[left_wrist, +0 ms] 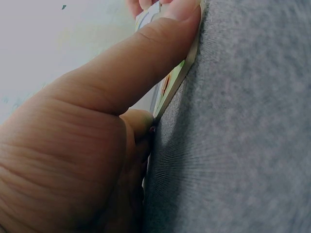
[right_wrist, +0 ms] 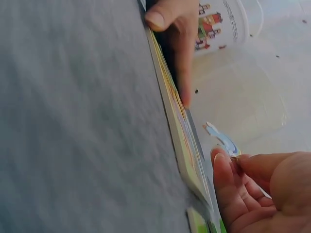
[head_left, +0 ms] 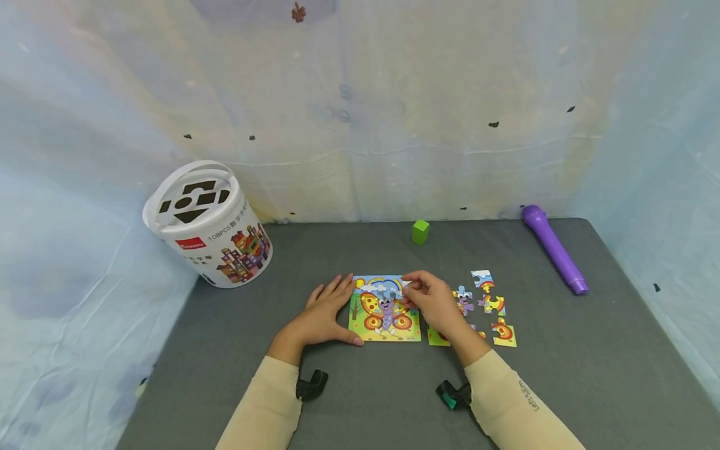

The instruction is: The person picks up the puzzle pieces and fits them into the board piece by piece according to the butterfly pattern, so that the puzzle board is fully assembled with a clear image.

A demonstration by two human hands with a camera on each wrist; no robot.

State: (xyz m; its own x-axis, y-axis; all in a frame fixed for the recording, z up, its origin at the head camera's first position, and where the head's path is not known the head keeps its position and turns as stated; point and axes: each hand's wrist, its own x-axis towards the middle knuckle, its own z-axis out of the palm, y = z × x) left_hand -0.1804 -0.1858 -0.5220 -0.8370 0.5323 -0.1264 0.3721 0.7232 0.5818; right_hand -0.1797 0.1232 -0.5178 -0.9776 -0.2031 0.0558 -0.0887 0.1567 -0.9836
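A butterfly jigsaw board [head_left: 385,310] lies on the grey table [head_left: 590,350]. My left hand [head_left: 323,312] lies flat beside its left edge, thumb [left_wrist: 146,53] pressed on the board's [left_wrist: 174,82] near rim. My right hand [head_left: 430,297] hovers over the board's top right corner and pinches a small blue-and-white puzzle piece [right_wrist: 221,138] just above the board [right_wrist: 182,145]. Several loose pieces [head_left: 490,304] lie to the right of the board.
A white toy bucket [head_left: 209,225] with a shape-sorter lid stands at the back left. A green cube [head_left: 420,232] sits behind the board. A purple toy microphone [head_left: 554,248] lies at the back right. Pale cloth walls close in the table.
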